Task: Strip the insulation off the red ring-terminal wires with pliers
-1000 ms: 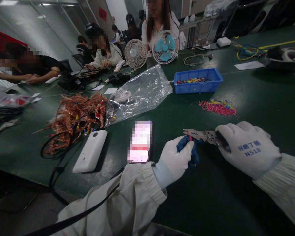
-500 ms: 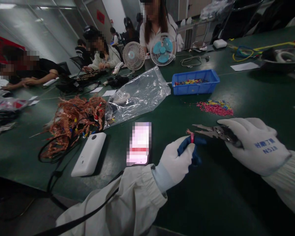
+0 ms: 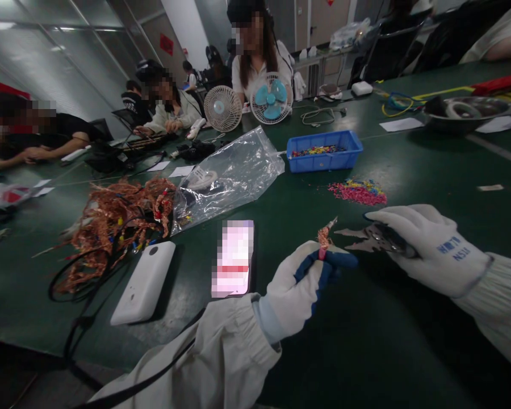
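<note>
My left hand (image 3: 300, 281), in a white glove with blue fingertips, pinches a short piece of copper wire (image 3: 323, 237) with a red sleeve at its base, standing upright from the fingers. My right hand (image 3: 426, 247), in a white glove, grips metal pliers (image 3: 361, 238) whose jaws are parted and point left, a little to the right of the wire. Both hands hover over the dark green table (image 3: 366, 341).
A phone (image 3: 233, 258) and a white power bank (image 3: 143, 282) lie left of my hands. Beyond are a tangle of copper wires (image 3: 114, 221), a clear plastic bag (image 3: 230, 176), a blue bin (image 3: 323, 150), a pile of pink bits (image 3: 357, 192) and two fans (image 3: 247, 105). Other people sit at the far edge.
The pliers have come off the wire and drawn back to the right with their jaws parted. The bare copper end now shows above my left fingers. The view has shifted a little.
</note>
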`<control>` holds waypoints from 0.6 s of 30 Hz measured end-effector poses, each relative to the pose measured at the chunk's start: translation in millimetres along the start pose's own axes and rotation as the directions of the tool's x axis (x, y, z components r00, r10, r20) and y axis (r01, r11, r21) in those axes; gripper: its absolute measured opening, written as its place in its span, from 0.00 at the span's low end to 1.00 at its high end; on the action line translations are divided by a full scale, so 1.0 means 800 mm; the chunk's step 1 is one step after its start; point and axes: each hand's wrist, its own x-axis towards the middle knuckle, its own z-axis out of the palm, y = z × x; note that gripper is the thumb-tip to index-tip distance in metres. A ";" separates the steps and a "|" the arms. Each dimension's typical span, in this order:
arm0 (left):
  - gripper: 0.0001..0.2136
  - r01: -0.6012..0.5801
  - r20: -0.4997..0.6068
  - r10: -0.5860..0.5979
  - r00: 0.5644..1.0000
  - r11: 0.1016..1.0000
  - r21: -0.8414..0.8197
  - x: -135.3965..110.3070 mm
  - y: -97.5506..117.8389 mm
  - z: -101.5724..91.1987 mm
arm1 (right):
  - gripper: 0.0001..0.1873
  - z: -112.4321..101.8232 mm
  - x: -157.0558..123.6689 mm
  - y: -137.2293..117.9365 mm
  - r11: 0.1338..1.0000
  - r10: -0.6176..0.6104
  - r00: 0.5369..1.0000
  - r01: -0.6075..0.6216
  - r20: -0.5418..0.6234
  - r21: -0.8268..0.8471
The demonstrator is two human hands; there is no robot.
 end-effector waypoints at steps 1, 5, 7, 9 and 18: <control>0.24 -0.013 0.043 0.014 0.999 1.000 -0.025 -0.001 0.003 0.001 | 0.31 -0.001 0.000 -0.001 1.000 -0.007 1.000 0.007 0.006 0.016; 0.19 -0.038 0.215 0.048 0.975 0.998 -0.050 -0.004 0.005 0.000 | 0.35 -0.001 -0.001 -0.006 0.996 -0.032 0.999 0.032 -0.008 0.081; 0.18 -0.007 0.247 0.027 0.969 0.997 -0.082 -0.003 0.000 -0.002 | 0.35 0.001 -0.001 -0.009 0.994 -0.046 0.998 0.050 -0.039 0.100; 0.19 0.045 0.283 -0.004 0.959 0.989 -0.139 -0.001 -0.007 -0.005 | 0.34 0.003 0.000 -0.012 0.991 -0.057 0.996 0.064 -0.066 0.118; 0.18 0.184 0.398 -0.059 0.915 0.941 -0.283 0.002 -0.017 -0.001 | 0.32 0.002 0.003 -0.036 0.985 0.010 0.997 0.004 -0.077 0.175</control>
